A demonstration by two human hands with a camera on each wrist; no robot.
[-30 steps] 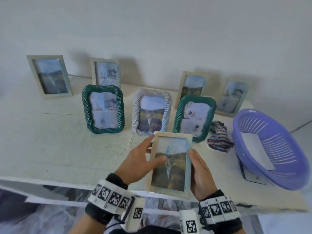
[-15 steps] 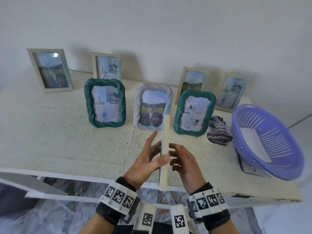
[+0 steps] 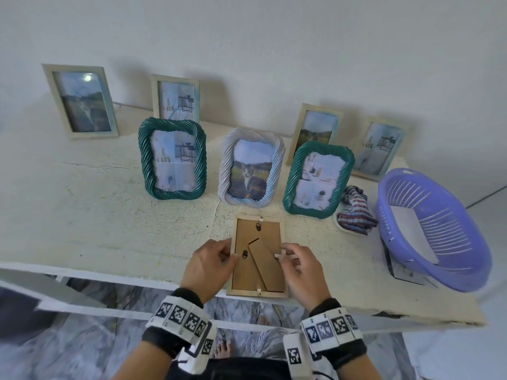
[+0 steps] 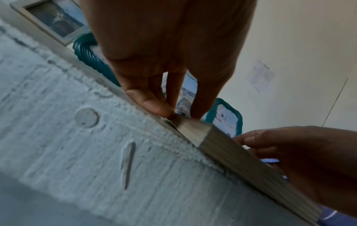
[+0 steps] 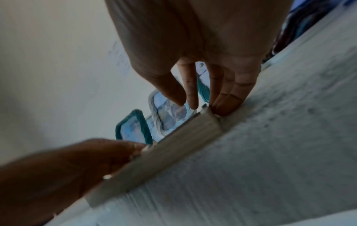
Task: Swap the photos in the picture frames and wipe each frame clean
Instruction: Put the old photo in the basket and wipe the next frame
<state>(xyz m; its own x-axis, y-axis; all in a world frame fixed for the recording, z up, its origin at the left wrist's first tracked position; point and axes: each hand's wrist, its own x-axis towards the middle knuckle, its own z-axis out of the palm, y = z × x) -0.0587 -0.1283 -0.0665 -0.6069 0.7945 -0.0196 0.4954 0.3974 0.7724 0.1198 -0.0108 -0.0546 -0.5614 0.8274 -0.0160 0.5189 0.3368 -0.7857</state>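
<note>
The left hand rests at the left long edge of the pale wooden rectangular picture frame, its fingers curled so the tips touch the rim, near a small dark turn-clip. The frame lies face down on the rough white worktop, brown backing board up, long axis running away from the person, directly between both hands. The right hand sits equally near, its fingers loosely bent, tips pressing the right edge; neither hand lifts the frame.
</note>
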